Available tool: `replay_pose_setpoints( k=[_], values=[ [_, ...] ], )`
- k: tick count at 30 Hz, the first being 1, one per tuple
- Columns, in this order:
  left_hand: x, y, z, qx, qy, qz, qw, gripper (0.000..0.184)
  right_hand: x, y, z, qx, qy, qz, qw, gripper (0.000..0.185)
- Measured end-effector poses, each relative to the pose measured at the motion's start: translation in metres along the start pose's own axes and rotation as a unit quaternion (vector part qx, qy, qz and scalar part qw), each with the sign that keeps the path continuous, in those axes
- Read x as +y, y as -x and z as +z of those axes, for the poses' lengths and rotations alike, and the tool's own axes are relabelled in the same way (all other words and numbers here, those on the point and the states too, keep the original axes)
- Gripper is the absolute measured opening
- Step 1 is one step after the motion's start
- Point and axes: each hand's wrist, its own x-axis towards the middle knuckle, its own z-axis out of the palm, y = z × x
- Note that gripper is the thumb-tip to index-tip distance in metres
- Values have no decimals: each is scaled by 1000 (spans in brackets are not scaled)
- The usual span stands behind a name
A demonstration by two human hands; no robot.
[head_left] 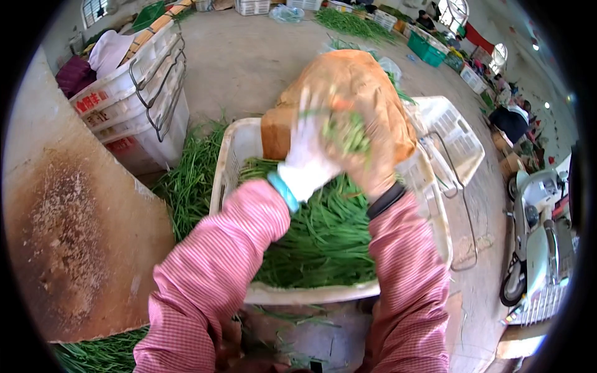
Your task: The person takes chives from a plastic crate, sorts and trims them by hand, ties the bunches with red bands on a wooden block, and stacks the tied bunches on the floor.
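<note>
Both hands are raised over a white plastic crate [336, 294] of long green stalks [317, 242]. My left hand [308, 149], in a white glove with a blue band at the wrist, is against the left side of a bundle of green stalks [348, 132]. On its right side my bare right hand [375, 155] is closed round the bundle, blurred by motion. The left fingers are smeared too. Behind the hands, an orange-brown cloth [348, 68] covers something bulky at the crate's far end.
Stacked white crates [146, 124] stand at the left, beside a stained board [68, 217]. More stalks [196, 180] lie on the floor. Another white crate [454, 137] is behind the right side. At the far right are a scooter [538, 230] and a bending person [511, 121].
</note>
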Motion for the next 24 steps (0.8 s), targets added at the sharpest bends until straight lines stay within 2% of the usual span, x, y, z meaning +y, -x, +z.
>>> replay_pose_setpoints(
  k=[1, 2, 3, 5, 6, 8, 10, 11, 13, 15, 16, 17, 18, 19, 20, 22, 23, 24],
  values=[
    [36, -13, -15, 57, -363, 176, 913, 62, -20, 6, 19, -85, 177, -166, 967, 28],
    [71, -20, -31, -22, -323, 158, 933, 67, -39, 12, 38, -113, 311, -348, 877, 33],
    [101, -22, -45, 18, -284, 215, 934, 68, -56, 18, 58, -137, 476, -511, 703, 38],
    [153, -21, -72, 70, -201, 308, 927, 69, -81, 55, 110, -152, 473, -527, 689, 41],
    [171, -13, -81, 80, -160, 311, 933, 68, -88, 71, 129, -168, 471, -540, 677, 44],
    [196, 5, -91, 83, -47, 273, 957, 67, -92, 92, 157, -188, 470, -540, 672, 44],
    [205, 31, -94, 73, 144, 164, 973, 66, -82, 115, 184, -198, 496, -535, 655, 46],
    [206, 48, -93, 73, 250, 102, 960, 65, -75, 129, 194, -171, 535, -447, 696, 47],
    [205, 85, -93, 94, 425, 7, 900, 64, -54, 152, 214, -128, 643, -381, 652, 52],
    [203, 129, -101, 139, 556, -43, 818, 63, -25, 161, 237, -140, 731, -274, 609, 67],
    [202, 151, -109, 169, 602, -57, 778, 63, -10, 162, 247, -172, 742, -136, 634, 79],
    [201, 173, -119, 198, 639, -61, 741, 62, 7, 165, 255, -257, 723, -164, 621, 88],
    [201, 193, -135, 221, 659, -57, 717, 62, 26, 169, 263, -338, 697, -189, 603, 99],
    [200, 211, -152, 241, 666, -54, 704, 61, 42, 170, 270, -370, 746, -173, 527, 111],
    [198, 226, -175, 261, 666, -50, 697, 61, 48, 173, 279, -383, 767, -142, 495, 111],
    [195, 243, -214, 288, 659, -61, 693, 65, 60, 164, 274, -381, 782, -43, 492, 115],
    [193, 251, -234, 302, 655, -66, 690, 66, 55, 162, 282, -390, 758, 143, 504, 118],
    [184, 254, -240, 343, 634, -103, 685, 67, 65, 159, 264, -387, 732, 196, 526, 122]
  ],
)
